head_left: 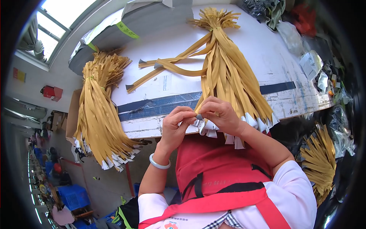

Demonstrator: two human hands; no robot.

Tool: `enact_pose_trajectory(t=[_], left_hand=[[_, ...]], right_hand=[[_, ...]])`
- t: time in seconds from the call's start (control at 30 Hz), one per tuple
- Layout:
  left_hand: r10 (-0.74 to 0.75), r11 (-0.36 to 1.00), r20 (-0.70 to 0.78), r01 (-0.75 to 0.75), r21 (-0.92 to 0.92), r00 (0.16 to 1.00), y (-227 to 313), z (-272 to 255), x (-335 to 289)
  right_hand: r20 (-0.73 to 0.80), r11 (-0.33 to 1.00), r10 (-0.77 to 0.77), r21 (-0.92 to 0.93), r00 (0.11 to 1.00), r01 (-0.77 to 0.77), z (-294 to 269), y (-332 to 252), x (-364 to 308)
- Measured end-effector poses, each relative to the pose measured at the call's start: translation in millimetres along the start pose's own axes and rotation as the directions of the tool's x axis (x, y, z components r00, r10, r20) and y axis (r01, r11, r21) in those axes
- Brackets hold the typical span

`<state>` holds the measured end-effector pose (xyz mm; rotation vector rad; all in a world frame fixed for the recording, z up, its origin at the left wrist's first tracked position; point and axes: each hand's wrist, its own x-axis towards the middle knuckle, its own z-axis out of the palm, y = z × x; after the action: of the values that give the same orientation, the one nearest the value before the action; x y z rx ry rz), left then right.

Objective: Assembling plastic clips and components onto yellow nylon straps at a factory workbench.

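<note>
- Clearly, both hands are together at the near edge of the table [164, 42], in front of the person's red apron [213, 164].
- The left hand [176, 124], with a pale bracelet [159, 162] on its wrist, pinches a small grey tab [199, 116] between thumb and fingertips.
- The right hand [222, 114] grips the same tab from the other side, its fingers bent; the fingertips of the two hands almost meet.
- The tab is just beside the lower left of the middle bundle [225, 68], which is made of long tan strips tied near its frayed far end.
- White tabs [251, 121] at the bundle's near end hang over the table edge, below the right hand and forearm.
- A few loose strips [181, 70] with grey ends reach out leftward from this bundle across the white surface.
- A second tan bundle [97, 103] lies at the table's left end, tied near the top, its white-tipped ends drooping over the edge.
- Dark tape [175, 103] runs along the table, passing under the middle bundle.
- A third bundle [322, 164] sits low at the right, near clear plastic.
</note>
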<state>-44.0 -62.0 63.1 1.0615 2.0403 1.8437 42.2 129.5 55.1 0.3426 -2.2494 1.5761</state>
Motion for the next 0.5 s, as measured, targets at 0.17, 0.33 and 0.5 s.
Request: enact_pose_trajectory(t=[0.17,0.33,0.5], left_hand=[[0.040,0.989,0.173,-0.063,0.133,0.984,-4.4,2.4,-6.7],[0.062,0.989,0.062,-0.070,0.130,0.996,-10.1,11.8,-15.7],[0.042,0.998,0.022,-0.042,0.036,0.999,-13.8,16.9,-19.4]], right_hand=[[0.016,0.840,0.365,0.424,0.931,-0.337,7.0,8.3,-13.9],[0.023,0.770,0.482,0.466,0.876,-0.436,14.2,2.9,-19.1],[0.057,0.773,0.492,0.431,0.869,-0.466,9.6,-1.4,-20.6]])
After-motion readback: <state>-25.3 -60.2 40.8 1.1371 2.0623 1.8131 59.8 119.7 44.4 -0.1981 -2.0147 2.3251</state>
